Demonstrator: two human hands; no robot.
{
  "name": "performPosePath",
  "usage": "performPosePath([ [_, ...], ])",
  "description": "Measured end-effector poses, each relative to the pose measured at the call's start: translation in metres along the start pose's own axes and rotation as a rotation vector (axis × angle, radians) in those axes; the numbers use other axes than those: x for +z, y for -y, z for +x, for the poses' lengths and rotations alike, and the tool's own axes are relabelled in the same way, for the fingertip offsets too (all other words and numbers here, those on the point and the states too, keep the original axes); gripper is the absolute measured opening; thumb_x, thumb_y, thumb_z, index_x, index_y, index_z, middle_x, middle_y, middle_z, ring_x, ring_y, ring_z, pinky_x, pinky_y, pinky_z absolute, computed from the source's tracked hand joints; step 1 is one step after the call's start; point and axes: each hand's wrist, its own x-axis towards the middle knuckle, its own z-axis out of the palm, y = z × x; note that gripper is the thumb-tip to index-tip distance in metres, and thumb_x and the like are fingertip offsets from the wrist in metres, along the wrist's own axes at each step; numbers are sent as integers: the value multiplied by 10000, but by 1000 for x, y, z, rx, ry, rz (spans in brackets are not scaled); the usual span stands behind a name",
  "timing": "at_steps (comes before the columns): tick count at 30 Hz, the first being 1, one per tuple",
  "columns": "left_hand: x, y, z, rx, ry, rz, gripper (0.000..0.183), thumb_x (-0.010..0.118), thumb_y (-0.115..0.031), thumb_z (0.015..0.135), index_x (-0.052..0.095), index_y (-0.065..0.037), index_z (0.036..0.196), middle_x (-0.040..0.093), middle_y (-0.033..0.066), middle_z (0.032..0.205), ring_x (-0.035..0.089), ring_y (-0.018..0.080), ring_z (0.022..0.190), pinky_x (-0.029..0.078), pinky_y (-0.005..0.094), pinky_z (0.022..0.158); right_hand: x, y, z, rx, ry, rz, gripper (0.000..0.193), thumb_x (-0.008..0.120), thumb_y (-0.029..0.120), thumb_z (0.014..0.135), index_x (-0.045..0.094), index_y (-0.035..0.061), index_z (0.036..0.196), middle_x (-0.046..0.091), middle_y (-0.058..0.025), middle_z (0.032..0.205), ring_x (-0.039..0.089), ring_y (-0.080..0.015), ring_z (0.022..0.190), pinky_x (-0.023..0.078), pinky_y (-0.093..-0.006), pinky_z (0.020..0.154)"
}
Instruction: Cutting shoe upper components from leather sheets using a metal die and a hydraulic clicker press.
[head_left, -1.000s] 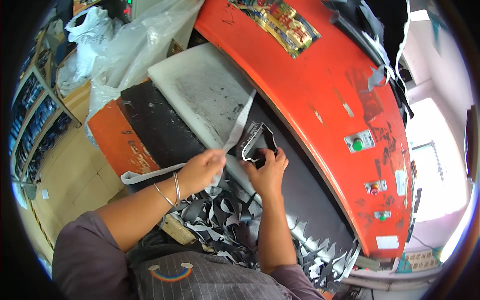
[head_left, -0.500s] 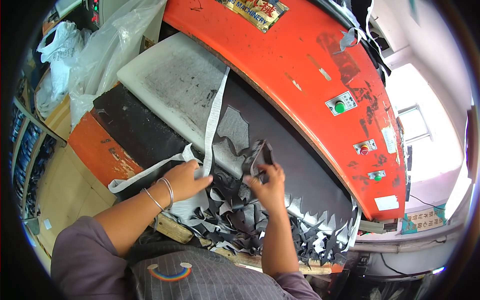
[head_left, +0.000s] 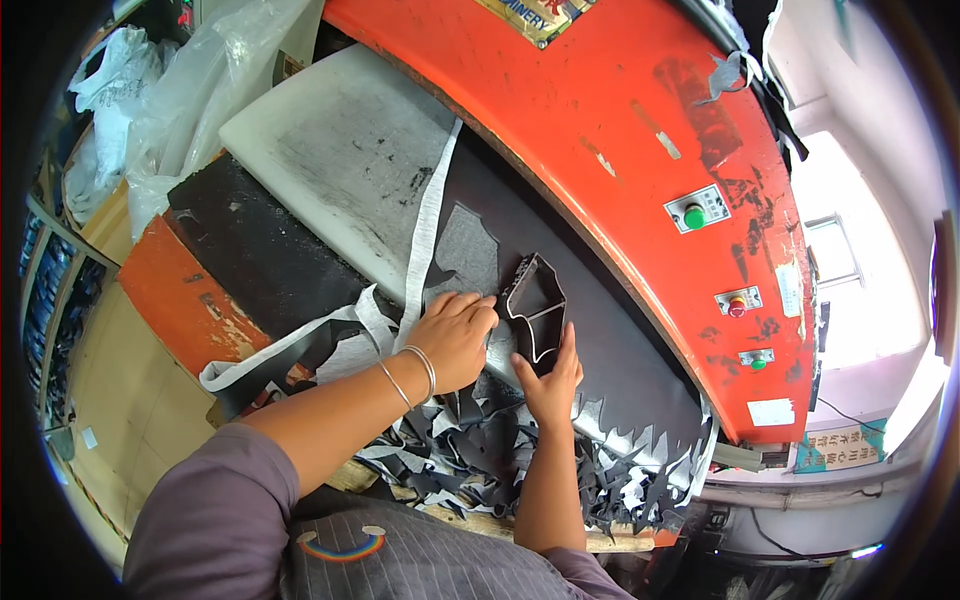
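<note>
A dark metal cutting die (head_left: 541,312), an angular outline with a crossbar inside, stands on a black leather-like sheet (head_left: 590,375). My right hand (head_left: 549,385) grips the die's near end between thumb and fingers. Just left of it, my left hand (head_left: 455,335) is closed at the sheet's ragged cut edge, fingers curled downward; what lies under them is hidden. Beyond that hand a gap in the sheet bares the grey, worn cutting board (head_left: 340,150). A pale strip of the sheet's backing (head_left: 432,220) runs up from my left hand.
The red press beam (head_left: 600,170), with green and red buttons, spans the far side of the sheet. Jagged black and grey scraps (head_left: 470,450) heap along the near edge, above a wooden rail (head_left: 480,517). Clear plastic bags (head_left: 190,110) sit far left.
My left hand has moved right, from the pale strip to the sheet's cut edge. The die, tilted in my right hand before, now stands on the sheet.
</note>
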Motion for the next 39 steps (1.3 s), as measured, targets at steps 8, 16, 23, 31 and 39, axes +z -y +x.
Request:
performPosePath([
  [8,7,16,12,40,33,-9,444,607,-129,750,546,3,1170,623,57,1063,474,297,1165,345,454,994,7,-10,8,-21,-10,-31,851,753,283,736,336,-8,1419,515,-217,1292,479,-350,1175,282,-444,1049],
  [16,15,4,-4,-41,38,-73,374,595,-133,794,517,-2,1135,585,110,1210,418,363,1263,243,523,1097,11,-8,9,0,-16,-48,844,739,262,750,314,-16,1424,503,-231,1297,444,-402,1197,266,-464,1067],
  [23,20,0,-5,-83,72,-45,365,597,-135,803,494,-24,1135,526,135,1313,356,376,1315,183,538,1121,10,-8,16,47,28,11,836,730,265,769,303,-19,1429,494,-219,1316,437,-377,1212,258,-447,1071],
  [31,23,0,-6,-69,61,-7,467,592,-130,797,453,6,1222,578,91,1236,361,362,1311,173,532,1117,9,-7,17,44,59,5,818,712,271,783,303,-15,1430,473,-215,1345,439,-355,1230,235,-437,1083],
  [39,20,-9,-3,-122,93,-36,344,582,-132,808,493,-25,1123,544,138,1298,381,348,1300,184,510,1123,7,-13,16,-16,35,-40,841,715,292,769,297,-3,1436,451,-203,1375,426,-346,1256,220,-448,1094],
])
